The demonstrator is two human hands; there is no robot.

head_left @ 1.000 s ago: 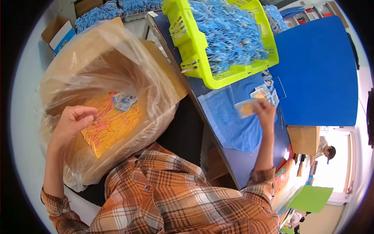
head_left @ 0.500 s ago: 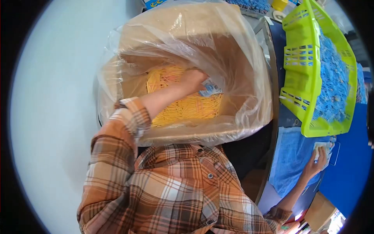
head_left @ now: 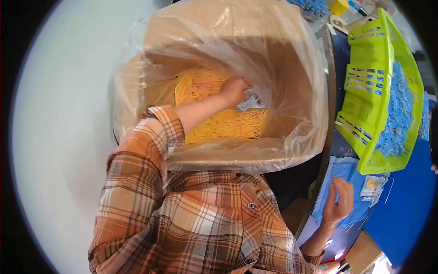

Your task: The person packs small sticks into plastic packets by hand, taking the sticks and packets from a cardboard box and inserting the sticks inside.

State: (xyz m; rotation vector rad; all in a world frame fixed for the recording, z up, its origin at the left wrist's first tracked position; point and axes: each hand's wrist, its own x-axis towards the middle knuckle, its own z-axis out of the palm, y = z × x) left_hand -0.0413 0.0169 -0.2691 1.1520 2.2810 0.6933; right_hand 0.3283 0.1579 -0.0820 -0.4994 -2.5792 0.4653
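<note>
My left hand reaches down into a cardboard box lined with clear plastic. Its fingers are closed at the edge of a small blue-and-white printed packet, and part of their grip is hidden. Beneath the hand lies a heap of thin yellow sticks with some pinkish ones among them. Over a blue cloth on the right, my right hand is raised with fingers bent and apart, nothing visible in it. Just beyond it, packets with yellowish contents lie on the cloth's edge.
A lime-green basket stands tilted at the right, holding many small blue packets. Beside it is a bright blue surface. More blue pieces are at the top, and a brown cardboard piece is at lower right.
My right hand has let go of the packets on the cloth and moved left toward my body. My left hand stays at the packet in the box. The view has shifted slightly.
</note>
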